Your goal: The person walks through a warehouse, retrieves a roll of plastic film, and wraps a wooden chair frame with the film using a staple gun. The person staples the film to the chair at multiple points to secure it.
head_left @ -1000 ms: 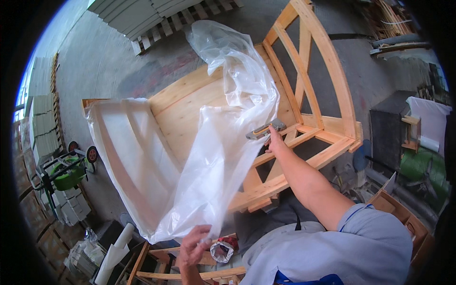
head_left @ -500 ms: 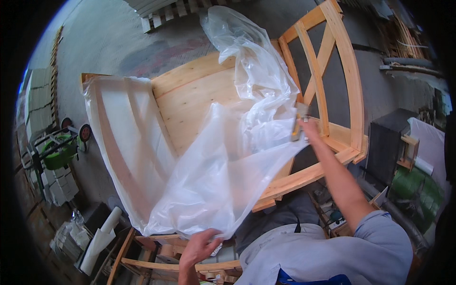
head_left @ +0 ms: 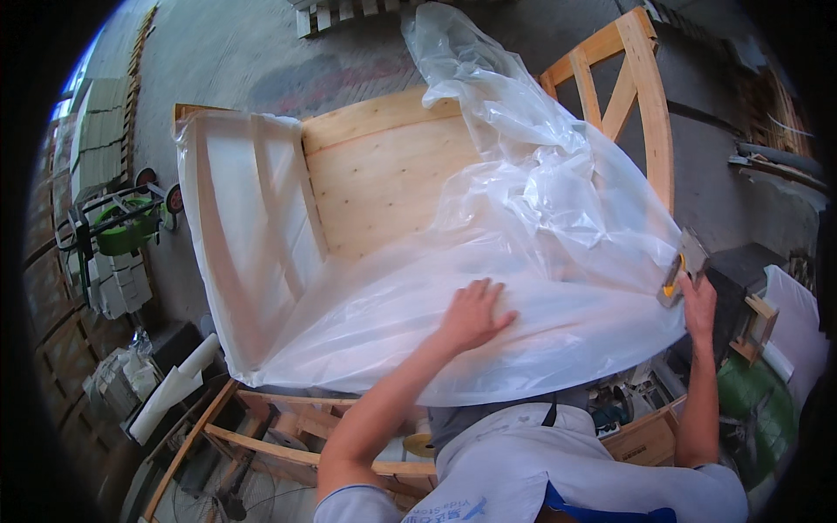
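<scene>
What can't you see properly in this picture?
All in the head view:
Palm of the left hand: turned down on the plastic sheet.
Part of the tool: behind the right hand.
Near side of the wooden frame: clouded by the sheet.
Part of the pallet: cut by the top edge.

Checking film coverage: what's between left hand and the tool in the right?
Head view: wrinkled film spans the stretch from the left hand to the tool in the right hand.
</scene>
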`<action>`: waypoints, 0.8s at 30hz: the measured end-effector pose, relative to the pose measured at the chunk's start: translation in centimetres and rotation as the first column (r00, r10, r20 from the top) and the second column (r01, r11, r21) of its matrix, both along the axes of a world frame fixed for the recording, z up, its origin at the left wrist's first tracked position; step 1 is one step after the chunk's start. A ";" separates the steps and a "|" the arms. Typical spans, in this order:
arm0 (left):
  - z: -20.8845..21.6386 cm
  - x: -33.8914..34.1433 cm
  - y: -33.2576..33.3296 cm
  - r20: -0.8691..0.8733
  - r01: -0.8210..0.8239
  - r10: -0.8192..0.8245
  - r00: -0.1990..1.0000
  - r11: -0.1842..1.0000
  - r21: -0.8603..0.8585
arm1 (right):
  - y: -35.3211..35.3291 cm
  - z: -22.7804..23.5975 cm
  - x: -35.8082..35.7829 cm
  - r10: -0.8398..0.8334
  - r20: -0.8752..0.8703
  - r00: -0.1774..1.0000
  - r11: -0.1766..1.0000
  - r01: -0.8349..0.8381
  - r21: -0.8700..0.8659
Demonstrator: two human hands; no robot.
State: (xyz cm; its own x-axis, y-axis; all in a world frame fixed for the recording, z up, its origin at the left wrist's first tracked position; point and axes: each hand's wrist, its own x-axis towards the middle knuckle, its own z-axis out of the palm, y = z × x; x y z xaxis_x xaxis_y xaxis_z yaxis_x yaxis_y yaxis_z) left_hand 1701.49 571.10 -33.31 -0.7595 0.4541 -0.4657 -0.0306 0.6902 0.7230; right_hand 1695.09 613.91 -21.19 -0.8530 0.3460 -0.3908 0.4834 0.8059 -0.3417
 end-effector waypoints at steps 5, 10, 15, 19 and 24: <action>-1.2 3.0 9.7 0.164 0.259 -0.288 0.943 0.949 0.177 | 3.2 4.9 1.2 0.037 0.032 0.999 0.997 -0.040 0.070; 0.8 6.1 12.6 0.129 0.314 -0.372 0.919 0.890 0.332 | 4.6 7.5 2.3 0.026 0.091 0.995 0.958 -0.051 0.281; 1.4 7.4 12.6 0.020 0.391 -0.411 0.911 0.879 0.273 | 0.8 8.2 2.4 0.304 0.098 0.948 0.764 -0.304 0.570; 3.4 8.1 12.5 0.053 0.434 -0.509 0.859 0.778 0.454 | -10.0 9.7 0.2 0.223 -0.117 0.968 0.930 -0.175 0.325; 4.8 9.0 13.8 0.157 0.358 -0.571 0.806 0.680 0.639 | -25.6 1.1 -4.1 0.393 0.218 0.893 0.871 -0.286 -0.399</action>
